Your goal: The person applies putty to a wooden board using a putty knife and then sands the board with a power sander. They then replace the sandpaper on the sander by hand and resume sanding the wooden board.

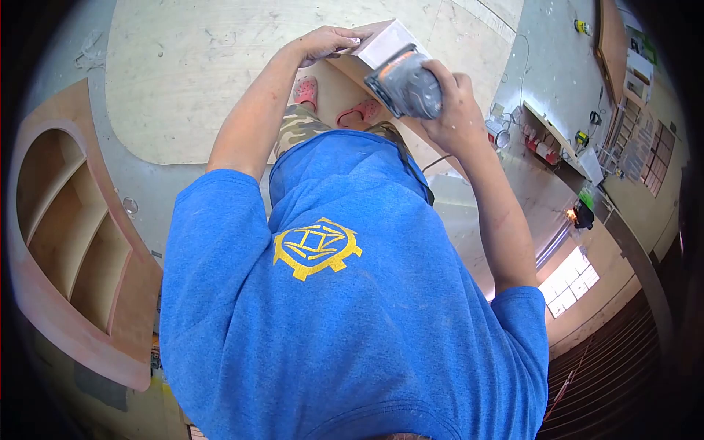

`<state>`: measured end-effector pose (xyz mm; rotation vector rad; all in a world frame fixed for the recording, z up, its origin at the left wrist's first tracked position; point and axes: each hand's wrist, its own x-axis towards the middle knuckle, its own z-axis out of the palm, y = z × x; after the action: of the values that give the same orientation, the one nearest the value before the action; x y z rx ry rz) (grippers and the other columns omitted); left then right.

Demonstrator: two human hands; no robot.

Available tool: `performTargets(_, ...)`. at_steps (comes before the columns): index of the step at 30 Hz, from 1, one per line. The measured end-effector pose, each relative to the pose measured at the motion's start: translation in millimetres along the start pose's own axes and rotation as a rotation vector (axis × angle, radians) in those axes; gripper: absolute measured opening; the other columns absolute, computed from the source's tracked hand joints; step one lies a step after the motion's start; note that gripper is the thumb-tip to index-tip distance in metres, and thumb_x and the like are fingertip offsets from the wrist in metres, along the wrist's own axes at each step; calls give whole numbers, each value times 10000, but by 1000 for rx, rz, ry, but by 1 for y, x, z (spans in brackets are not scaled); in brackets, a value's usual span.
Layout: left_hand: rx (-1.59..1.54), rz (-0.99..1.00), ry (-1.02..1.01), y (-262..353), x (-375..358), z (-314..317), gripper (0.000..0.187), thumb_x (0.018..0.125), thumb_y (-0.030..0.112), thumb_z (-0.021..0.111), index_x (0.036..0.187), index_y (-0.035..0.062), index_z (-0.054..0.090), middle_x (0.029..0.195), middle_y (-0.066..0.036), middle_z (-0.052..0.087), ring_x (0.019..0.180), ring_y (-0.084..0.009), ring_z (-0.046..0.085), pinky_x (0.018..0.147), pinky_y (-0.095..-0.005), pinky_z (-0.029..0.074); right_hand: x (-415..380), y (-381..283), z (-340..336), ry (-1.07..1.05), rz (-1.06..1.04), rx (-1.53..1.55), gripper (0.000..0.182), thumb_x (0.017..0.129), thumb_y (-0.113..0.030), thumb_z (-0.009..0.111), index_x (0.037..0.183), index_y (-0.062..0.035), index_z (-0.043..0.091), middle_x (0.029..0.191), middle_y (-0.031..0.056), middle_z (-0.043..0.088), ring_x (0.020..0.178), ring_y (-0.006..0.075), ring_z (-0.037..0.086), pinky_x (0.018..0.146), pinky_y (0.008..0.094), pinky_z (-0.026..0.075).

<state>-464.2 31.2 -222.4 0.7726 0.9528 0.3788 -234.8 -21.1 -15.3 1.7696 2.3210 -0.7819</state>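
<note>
In the head view my right hand is wrapped around the body of a grey and black electric sander. Its flat pad is tilted against or very near a face of a pale wooden box-like piece; exact contact cannot be made out. My left hand grips the left edge of that piece, fingers over the top and thumb partly hidden below. A dark cord shows under my right forearm. The lower part of the wooden piece is hidden behind the sander and my right arm.
Under my feet in pink clogs lies a large pale board. A curved wooden shelf unit stands at the left. On the right are a can, a panel and scattered tools.
</note>
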Motion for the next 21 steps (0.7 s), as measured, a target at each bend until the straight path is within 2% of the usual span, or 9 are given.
performTargets(2,-7,-3,-27,-2,-1,0,427,955,235,553,1372,147,539,1314,-35,580,1178,-142,531,1047,-307,382,-16,25,5,43,7,5,830,638,-78,801,1350,-243,407,1081,219,528,1026,401,574,868,433,513)
performTargets(4,-55,-21,-42,-8,2,-2,440,931,276,585,1368,257,549,1353,-17,561,1205,-167,498,1025,-332,363,-32,45,8,114,40,22,844,644,-56,803,1355,-250,392,1098,221,508,1018,389,572,858,430,520)
performTargets(7,-43,20,-81,-8,0,-2,470,927,292,599,1390,262,524,1361,-19,552,1224,-166,487,1032,-348,355,-42,53,6,155,66,8,854,629,-48,805,1354,-254,405,1095,218,510,1000,397,590,837,431,529)
performTargets(10,-15,-19,-108,-1,-6,-5,488,947,247,568,1424,192,480,1352,-5,550,1182,-127,517,1044,-311,376,-27,32,4,99,80,-6,867,609,-50,817,1347,-285,426,1091,216,510,970,401,615,806,433,542)
performTargets(15,18,-36,-121,0,-6,-8,485,947,227,564,1424,191,479,1355,5,548,1200,-125,506,1053,-311,367,13,-28,1,25,33,-43,821,664,-131,798,1364,-309,408,1084,217,532,966,414,619,793,453,538)
performTargets(17,-86,-23,-106,-7,0,-10,494,953,212,553,1436,179,460,1369,4,539,1226,-131,496,1067,-314,351,21,-39,4,21,28,-45,816,673,-137,792,1367,-322,405,1087,216,529,960,416,625,781,457,545)
performTargets(19,-106,-44,-176,-6,0,-8,491,967,197,518,1450,170,438,1425,7,489,1293,-145,443,1088,-335,324,24,-42,4,29,-13,-14,859,632,-49,808,1348,-345,437,1088,203,515,902,388,661,743,433,556)
performTargets(20,-69,-33,-156,-6,-2,-7,487,971,188,501,1454,174,432,1454,13,457,1323,-150,410,1098,-347,312,19,-41,2,1,-18,-25,759,691,-53,743,1339,-315,447,1085,204,521,954,404,628,795,445,553)
performTargets(21,-29,-18,-130,-3,-4,-10,484,976,179,483,1457,179,427,1482,18,425,1353,-154,376,1107,-360,299,13,-36,2,7,-21,-20,759,691,-53,743,1339,-315,447,1085,204,521,954,404,628,795,445,553)
